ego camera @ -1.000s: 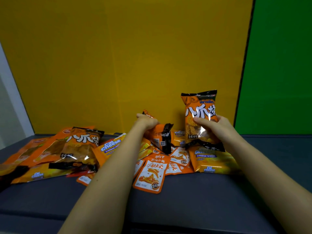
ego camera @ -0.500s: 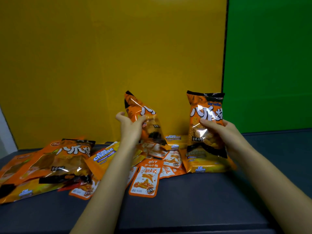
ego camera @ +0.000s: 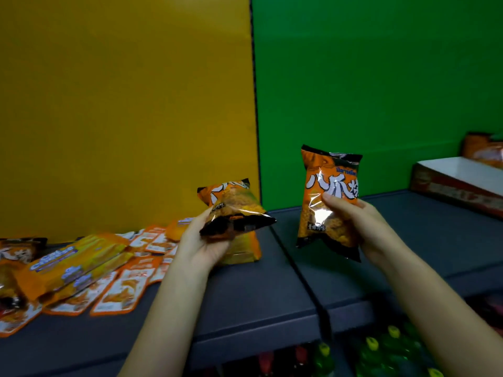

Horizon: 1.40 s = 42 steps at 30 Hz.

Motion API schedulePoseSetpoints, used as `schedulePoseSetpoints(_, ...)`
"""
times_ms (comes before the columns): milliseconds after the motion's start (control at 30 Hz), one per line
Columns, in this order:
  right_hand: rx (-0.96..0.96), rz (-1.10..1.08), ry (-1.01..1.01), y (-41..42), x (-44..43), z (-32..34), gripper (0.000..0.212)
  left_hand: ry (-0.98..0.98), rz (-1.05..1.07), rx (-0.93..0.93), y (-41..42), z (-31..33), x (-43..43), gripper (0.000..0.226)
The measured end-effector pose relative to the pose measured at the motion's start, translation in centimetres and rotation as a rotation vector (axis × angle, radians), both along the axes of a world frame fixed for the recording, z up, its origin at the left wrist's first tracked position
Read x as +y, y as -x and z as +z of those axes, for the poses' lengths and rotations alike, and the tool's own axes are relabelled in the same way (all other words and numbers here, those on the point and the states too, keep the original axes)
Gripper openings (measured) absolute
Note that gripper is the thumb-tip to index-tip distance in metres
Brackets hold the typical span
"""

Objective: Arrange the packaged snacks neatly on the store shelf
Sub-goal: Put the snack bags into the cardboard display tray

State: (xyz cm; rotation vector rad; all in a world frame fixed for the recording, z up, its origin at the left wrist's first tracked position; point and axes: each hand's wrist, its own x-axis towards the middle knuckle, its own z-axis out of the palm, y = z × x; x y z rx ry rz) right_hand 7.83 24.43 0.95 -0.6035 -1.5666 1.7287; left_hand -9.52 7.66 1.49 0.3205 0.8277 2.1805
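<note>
Now that you have lifted both bags clear of the heap, your left hand [ego camera: 201,240] curls its fingers round the tilted snack bag [ego camera: 234,205], black bottom seal toward you, above the shelf [ego camera: 258,295] just left of its dividing seam. Your right hand [ego camera: 362,224] grips the upright snack bag [ego camera: 326,197], thumb on its front, past the seam before the green back panel [ego camera: 381,91]. The Cal Cheese packs [ego camera: 68,262] and small sachets [ego camera: 122,292] stay heaped at the shelf's left end. You seem to be carrying the pair toward the right section; level the left bag first.
</note>
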Motion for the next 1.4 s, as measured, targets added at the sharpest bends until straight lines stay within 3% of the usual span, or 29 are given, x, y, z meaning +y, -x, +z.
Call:
schedulePoseSetpoints(200, -0.053, -0.099, 0.007, -11.0, 6.2, -1.0, 0.029, 0.130, -0.094, -0.121, -9.1, -2.5, 8.0, 0.019)
schedulePoseSetpoints(467, -0.072, -0.222, 0.045, -22.9, 13.9, -2.8, 0.031, 0.181, -0.242, -0.167, -19.9, -4.6, 18.6, 0.024)
schedulePoseSetpoints(667, -0.050, -0.310, 0.049, -29.1, 19.8, -2.8, 0.027, 0.112, -0.343, -0.182, -25.6, -4.2, 26.3, 0.027)
schedulePoseSetpoints(867, -0.055, -0.388, 0.030, -33.7, 27.0, -2.3, 0.038, 0.130, -0.405, -0.075, -29.7, -3.8, 34.5, 0.039)
schedulePoseSetpoints(1033, -0.061, -0.438, -0.019, -35.8, 33.9, -0.7, 0.042, 0.136, -0.355, 0.308, -31.6, -3.9, 40.9, 0.069)
schedulePoseSetpoints(1167, -0.064, -0.419, -0.063, -36.9, 39.4, 1.3, 0.023, 0.087, -0.407, 0.211, -33.3, -0.9, 46.8, 0.066)
schedulePoseSetpoints(1200, -0.069, -0.414, -0.076, -37.1, 40.9, 1.5, 0.033, 0.117, -0.380, 0.247, -33.7, -0.6, 48.3, 0.065)
schedulePoseSetpoints(1300, -0.071, -0.414, -0.082, -37.4, 45.0, 1.7, 0.112, 0.152, -0.321, 0.311, -35.3, 0.2, 51.2, 0.025)
schedulePoseSetpoints(1367, -0.073, -0.424, -0.082, -37.6, 47.3, 1.8, 0.132, 0.146, -0.334, 0.318, -36.7, 1.1, 52.8, 0.008)
schedulePoseSetpoints(1400, -0.066, -0.418, -0.072, -37.7, 48.3, 1.8, 0.130, 0.141, -0.332, 0.324, -37.1, 1.3, 53.6, 0.008)
